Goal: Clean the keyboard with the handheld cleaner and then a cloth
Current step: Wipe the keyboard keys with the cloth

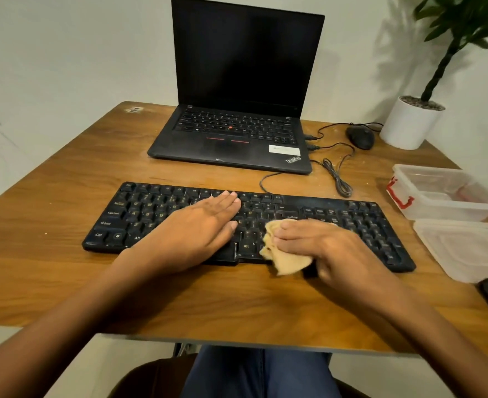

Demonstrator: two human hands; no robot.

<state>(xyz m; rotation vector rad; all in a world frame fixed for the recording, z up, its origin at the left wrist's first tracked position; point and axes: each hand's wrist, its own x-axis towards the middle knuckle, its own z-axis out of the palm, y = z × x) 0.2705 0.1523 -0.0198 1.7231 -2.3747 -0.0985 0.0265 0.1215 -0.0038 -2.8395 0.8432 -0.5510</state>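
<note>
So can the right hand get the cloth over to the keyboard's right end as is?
Likely yes: the right hand grips the cloth on the keyboard, whose right end lies uncovered, nothing between.

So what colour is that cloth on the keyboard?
Pale yellowish beige cloth, seen in the head view.

A black full-size keyboard [265, 208] lies flat across the middle of the tabletop [64, 268], its long side running left to right. A crumpled beige cloth [286, 261] rests on its near edge, right of centre.
</note>
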